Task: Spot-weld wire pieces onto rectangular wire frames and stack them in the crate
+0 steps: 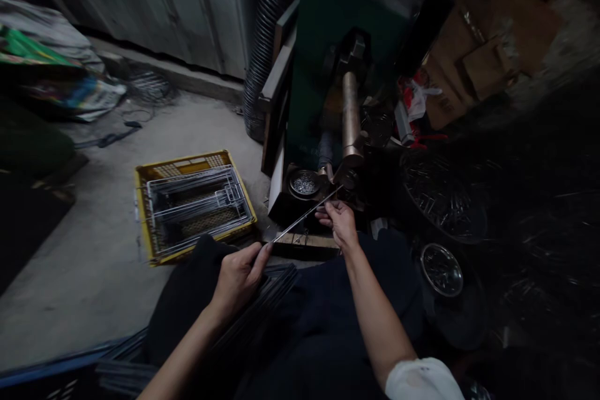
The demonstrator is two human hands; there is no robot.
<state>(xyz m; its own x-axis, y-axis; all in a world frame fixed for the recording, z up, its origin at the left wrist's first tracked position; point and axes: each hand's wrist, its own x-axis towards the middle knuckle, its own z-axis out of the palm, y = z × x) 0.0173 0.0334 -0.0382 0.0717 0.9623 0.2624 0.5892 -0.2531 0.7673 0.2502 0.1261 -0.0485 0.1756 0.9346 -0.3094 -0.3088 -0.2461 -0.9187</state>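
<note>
A thin metal rod (298, 222) runs diagonally from my left hand (241, 275) up to the copper-coloured electrodes of a green machine (309, 44). The fingers of my left hand are closed round its lower end. Near its upper end, my right hand (338, 222) has its fingertips pinched close to the rod, just below the electrodes; whether they grip the rod or a small part is too dark to tell. The thick copper-coloured cylinder (350, 112) stands above. Left of the rod's tip, a round dish (304, 183) holds small metal pieces.
A yellow crate (194, 165) with wire frames stands on the floor at the left. On the right are a dark basin (443, 200) of metal pieces and a round bowl (441, 270). Dark rods lie across my lap. Cardboard (485, 69) lies at the upper right.
</note>
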